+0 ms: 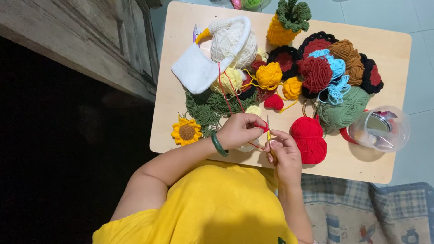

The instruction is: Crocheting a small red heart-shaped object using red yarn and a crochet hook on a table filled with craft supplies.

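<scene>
The table (190, 27) is pale wood. The shirt (217, 203) is bright yellow, and the bangle (219, 144) is dark green. The left hand (238, 131) pinches a small red piece (261, 128); the hook (268, 129) in the right hand (284, 153) has a yellow handle. Beside them lies a red ball (309, 138). The sunflower (186, 131) is yellow with a brown centre, the leaves (205, 108) dark green. The bag (212, 54) is white, with an orange tip on its handle. The pineapple (285, 25) is yellow under a green top. Another ball (343, 110) is sage green, a tangle (334, 77) sky blue. The rug (361, 212) is a grey-blue plaid
</scene>
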